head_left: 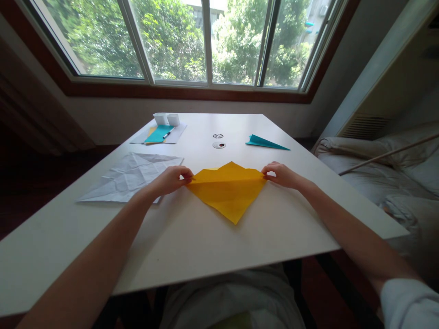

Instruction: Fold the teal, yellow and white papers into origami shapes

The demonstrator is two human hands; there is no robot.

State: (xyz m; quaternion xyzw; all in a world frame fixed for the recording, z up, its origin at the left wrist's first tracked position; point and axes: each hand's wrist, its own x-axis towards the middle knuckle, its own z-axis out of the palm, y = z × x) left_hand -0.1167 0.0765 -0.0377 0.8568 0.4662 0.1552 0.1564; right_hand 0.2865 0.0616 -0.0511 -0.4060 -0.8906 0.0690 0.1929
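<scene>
A: Yellow paper (228,192), folded, lying flat near the middle of the table (192,246), a little toward the near edge. Widest along a line from hand to hand, tapering to a point that aims at the near edge. Creases visible across the upper flap.

B: And the hands?

A: Left hand (171,179) pinching the paper's left corner, fingers closed on it. Right hand (283,174) pinching the right corner the same way, fingers curled shut on the paper. Both forearms stretched over the near edge.

B: Around it?

A: White sheet (130,176), creased and opened flat, just beside the left hand, toward the left edge; its near corner tucked under the left wrist. Teal plane (265,142) toward the right edge, beyond the right hand, well apart from the yellow paper. Round port (218,145) in the tabletop straight beyond the paper, a smaller one behind it.

B: Far side?

A: Gray mat (176,134) near the far left corner, carrying a teal sheet (158,134), a pen (167,134) and two white cups (166,119). Nothing lying between the hands and the paper.
</scene>
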